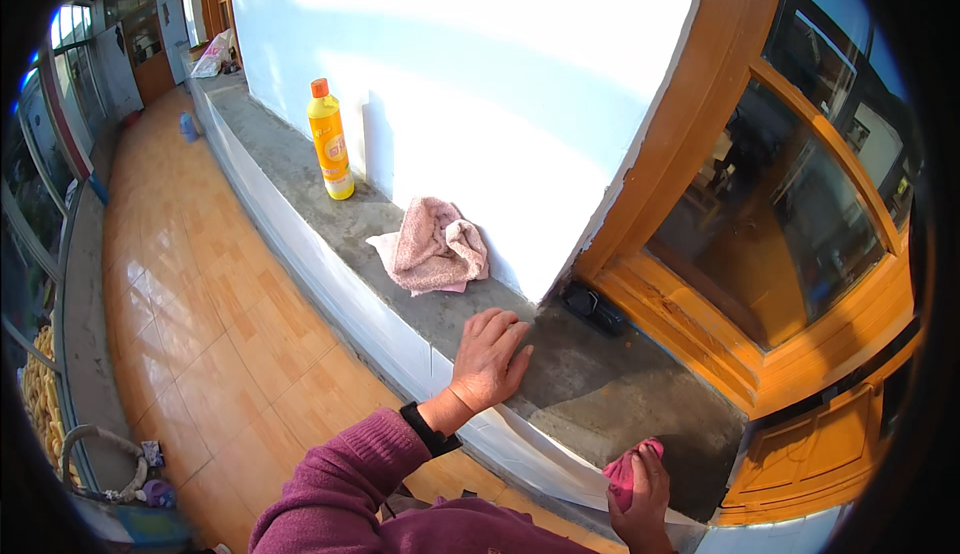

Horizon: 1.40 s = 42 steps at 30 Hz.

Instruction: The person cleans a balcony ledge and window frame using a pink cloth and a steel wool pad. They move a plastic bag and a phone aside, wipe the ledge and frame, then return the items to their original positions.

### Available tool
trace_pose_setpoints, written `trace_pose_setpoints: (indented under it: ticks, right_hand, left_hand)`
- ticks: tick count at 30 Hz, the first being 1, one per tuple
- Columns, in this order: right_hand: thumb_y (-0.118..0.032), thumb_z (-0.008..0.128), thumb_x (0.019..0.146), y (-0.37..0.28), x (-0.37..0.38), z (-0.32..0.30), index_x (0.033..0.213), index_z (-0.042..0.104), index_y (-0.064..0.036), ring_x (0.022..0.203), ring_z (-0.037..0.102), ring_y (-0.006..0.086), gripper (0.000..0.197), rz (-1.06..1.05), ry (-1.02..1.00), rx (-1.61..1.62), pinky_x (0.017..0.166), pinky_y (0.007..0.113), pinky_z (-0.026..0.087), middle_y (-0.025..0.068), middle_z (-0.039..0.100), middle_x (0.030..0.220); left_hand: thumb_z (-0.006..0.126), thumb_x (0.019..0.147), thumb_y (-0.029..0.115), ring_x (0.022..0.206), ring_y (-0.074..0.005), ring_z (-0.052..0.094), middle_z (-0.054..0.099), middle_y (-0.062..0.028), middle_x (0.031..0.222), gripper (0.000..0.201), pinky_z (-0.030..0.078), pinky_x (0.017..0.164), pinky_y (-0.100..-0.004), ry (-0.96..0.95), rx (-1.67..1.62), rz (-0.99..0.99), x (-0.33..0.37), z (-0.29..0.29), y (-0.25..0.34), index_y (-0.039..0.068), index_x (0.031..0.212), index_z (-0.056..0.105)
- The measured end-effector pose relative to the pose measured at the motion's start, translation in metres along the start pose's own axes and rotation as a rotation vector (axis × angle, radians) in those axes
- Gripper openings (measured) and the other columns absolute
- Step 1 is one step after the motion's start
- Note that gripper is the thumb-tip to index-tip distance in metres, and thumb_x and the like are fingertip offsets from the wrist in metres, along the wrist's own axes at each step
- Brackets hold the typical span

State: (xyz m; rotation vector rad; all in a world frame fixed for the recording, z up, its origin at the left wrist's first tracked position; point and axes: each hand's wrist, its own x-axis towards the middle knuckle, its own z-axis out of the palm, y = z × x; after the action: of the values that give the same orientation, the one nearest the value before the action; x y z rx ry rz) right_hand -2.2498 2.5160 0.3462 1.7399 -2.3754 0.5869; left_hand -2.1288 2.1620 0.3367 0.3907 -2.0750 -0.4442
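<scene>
My left hand (487, 357) lies on the grey concrete ledge (590, 379), fingers stretched out and holding nothing. Just beyond its fingertips is a crumpled pale pink towel (432, 249). Toward the right end of the ledge, my right hand (643, 499) has its fingers closed round a bright pink cloth (625, 474), which touches the concrete. Farther along the ledge to the left stands a yellow bottle (330, 141) with an orange cap, upright near the white wall.
A wooden window frame (690, 304) borders the ledge on the right, with a dark object (592, 309) in its corner. The wooden-look tiled floor (230, 324) lies below on the left. A plastic bag (212, 56) sits at the ledge's far end; a blue container (188, 127) stands on the floor.
</scene>
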Motion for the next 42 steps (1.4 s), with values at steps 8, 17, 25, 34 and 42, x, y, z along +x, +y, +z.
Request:
trace_pose_setpoints:
  ticks: [8,17,25,34,42]
  right_hand:
    - [-0.008,0.082,0.068,-0.106,0.129,0.073,0.137,0.048,-0.0004,0.124,0.057,0.0398,0.078,-0.085,0.08,-0.029,0.107,0.05,0.042,0.025,0.054,0.137]
    - [-0.009,0.081,0.071,-0.189,0.238,0.137,0.138,0.048,-0.0013,0.128,0.054,0.0406,0.075,-0.205,0.093,-0.007,0.109,0.05,0.041,0.0218,0.055,0.139]
    - [-0.015,0.077,0.077,-0.236,0.303,0.175,0.138,0.049,-0.0019,0.116,0.058,0.0394,0.068,-0.278,0.083,-0.006,0.099,0.048,0.046,0.0198,0.059,0.127]
    - [-0.016,0.077,0.077,-0.235,0.306,0.175,0.136,0.05,-0.0027,0.113,0.06,0.0386,0.066,-0.3,0.096,0.009,0.096,0.048,0.048,0.0182,0.061,0.121]
    - [-0.009,0.068,0.081,-0.237,0.303,0.173,0.123,0.055,-0.0021,0.112,0.06,0.0374,0.044,-0.283,0.195,0.112,0.097,0.044,0.049,0.0192,0.061,0.119]
  left_hand:
    - [0.074,0.078,0.002,0.119,-0.0367,0.055,0.059,-0.0137,0.126,0.041,0.044,0.099,-0.0474,-0.108,-0.447,0.189,-0.037,-0.059,-0.013,0.006,0.118,0.065]
    - [0.072,0.073,-0.001,0.112,-0.0377,0.056,0.061,-0.0137,0.118,0.038,0.047,0.094,-0.0463,-0.171,-0.128,-0.155,-0.132,-0.175,-0.137,0.007,0.11,0.068]
    - [0.072,0.071,-0.001,0.108,-0.0381,0.056,0.062,-0.0138,0.115,0.038,0.048,0.092,-0.0464,-0.182,-0.116,-0.266,-0.17,-0.188,-0.165,0.007,0.107,0.067]
    - [0.072,0.075,0.0,0.109,-0.0375,0.055,0.06,-0.0144,0.118,0.038,0.047,0.093,-0.0452,-0.215,-0.165,-0.25,-0.138,-0.191,-0.164,0.007,0.112,0.066]
    - [0.069,0.093,0.027,0.12,-0.0412,0.052,0.053,-0.0232,0.131,0.057,0.043,0.104,-0.0453,-0.117,-0.089,-0.077,0.041,-0.155,-0.173,-0.002,0.138,0.05]
